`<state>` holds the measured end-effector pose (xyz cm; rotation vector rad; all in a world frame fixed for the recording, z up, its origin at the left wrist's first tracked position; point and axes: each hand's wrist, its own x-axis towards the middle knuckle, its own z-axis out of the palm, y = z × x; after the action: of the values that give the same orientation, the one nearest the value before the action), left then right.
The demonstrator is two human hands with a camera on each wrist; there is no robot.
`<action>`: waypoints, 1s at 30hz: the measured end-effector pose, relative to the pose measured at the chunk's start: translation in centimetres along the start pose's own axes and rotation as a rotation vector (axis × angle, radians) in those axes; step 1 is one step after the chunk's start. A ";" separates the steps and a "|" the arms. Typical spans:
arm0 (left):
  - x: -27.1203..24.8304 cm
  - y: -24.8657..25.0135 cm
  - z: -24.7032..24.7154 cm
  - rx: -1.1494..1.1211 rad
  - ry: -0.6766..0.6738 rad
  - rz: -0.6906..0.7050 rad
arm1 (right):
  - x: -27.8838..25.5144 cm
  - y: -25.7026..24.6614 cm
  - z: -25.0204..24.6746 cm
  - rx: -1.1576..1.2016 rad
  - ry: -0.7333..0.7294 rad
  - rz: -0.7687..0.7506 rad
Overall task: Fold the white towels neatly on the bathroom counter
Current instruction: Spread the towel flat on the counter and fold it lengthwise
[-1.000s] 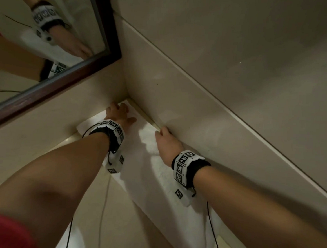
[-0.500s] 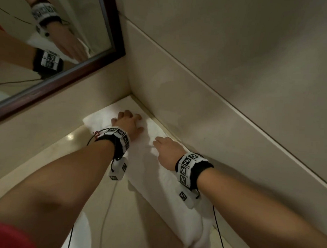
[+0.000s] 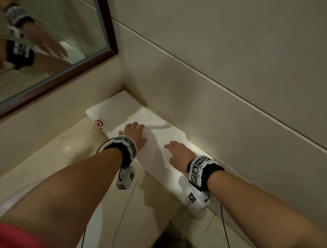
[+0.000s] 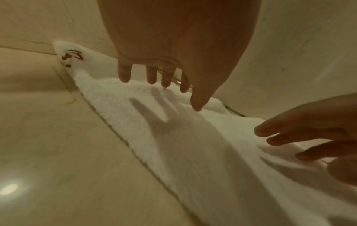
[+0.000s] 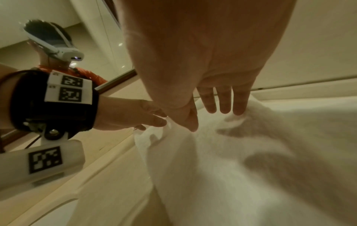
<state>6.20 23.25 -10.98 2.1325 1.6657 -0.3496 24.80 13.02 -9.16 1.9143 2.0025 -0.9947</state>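
A long white towel [image 3: 158, 142] with a red logo [image 3: 99, 123] at its far end lies folded in a strip on the counter [image 3: 54, 166], along the right wall. My left hand [image 3: 135, 132] lies palm down on the towel's middle, fingers straight [image 4: 152, 76]. Nearer me, my right hand [image 3: 176, 152] rests flat on the same strip, fingers straight and spread [image 5: 224, 104]. Neither hand grips the cloth. In the left wrist view the towel [image 4: 173, 137] runs under both hands, and a small ruck shows by the wall. Its near end droops over the counter edge [image 3: 194, 211].
A dark-framed mirror [image 3: 67, 71] hangs on the back wall at the upper left and reflects both hands. A beige tiled wall [image 3: 216, 88] bounds the counter on the right. Thin black cables [image 3: 225, 235] trail from both wrist bands. Dark floor [image 3: 172, 240] shows below the counter edge.
Both hands have slid along the towel toward me, away from the corner. The far end with the red logo, covered before, now shows.
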 end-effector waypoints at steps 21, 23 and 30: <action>-13.2 12.0 8.4 -0.011 -0.112 0.130 | -13.7 10.5 10.1 0.507 0.231 0.250; -13.8 13.4 9.2 -0.038 -0.084 0.099 | -13.4 12.2 10.7 0.589 0.226 0.254; -15.3 16.6 11.9 -0.037 0.026 -0.022 | -10.9 15.3 13.0 1.011 0.207 0.207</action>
<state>18.94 1.21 -12.12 2.1014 1.6983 -0.2963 36.89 -4.32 -17.77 2.6880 1.4019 -2.0649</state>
